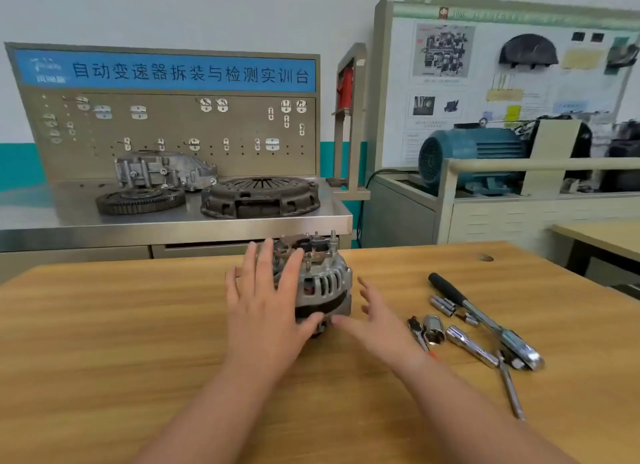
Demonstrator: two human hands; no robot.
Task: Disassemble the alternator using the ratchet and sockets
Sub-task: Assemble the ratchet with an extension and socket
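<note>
1. My left hand (266,300) lies flat against the near left side of the alternator (322,283), fingers straight and spread and clamped on nothing. My right hand (377,321) is also spread wide, just beside the alternator's right flank. I cannot tell whether its thumb touches the casing.
2. The alternator stands in the middle of the wooden table (138,325), its slotted housing facing me. Its two halves look joined, so I judge the stripping-down has barely begun, if at all. Whether any bolt is already out I cannot tell.
3. To my right, well apart from the alternator, the ratchet (485,319) lies on the table with its black grip pointing away from me. The sockets (434,329) are scattered beside it with a thin bar (509,384). None of them is in my hands, so choosing a socket, fitting it and loosening every fastener is all left to do.
4. Beyond the table stands a steel bench (173,221) carrying a clutch cover (259,196), a toothed ring (140,200) and a cast housing (162,169).
5. Behind those rises a pegboard (166,127) under a blue banner.
6. Far right, a blue motor (471,155) sits before a display board (502,82).
</note>
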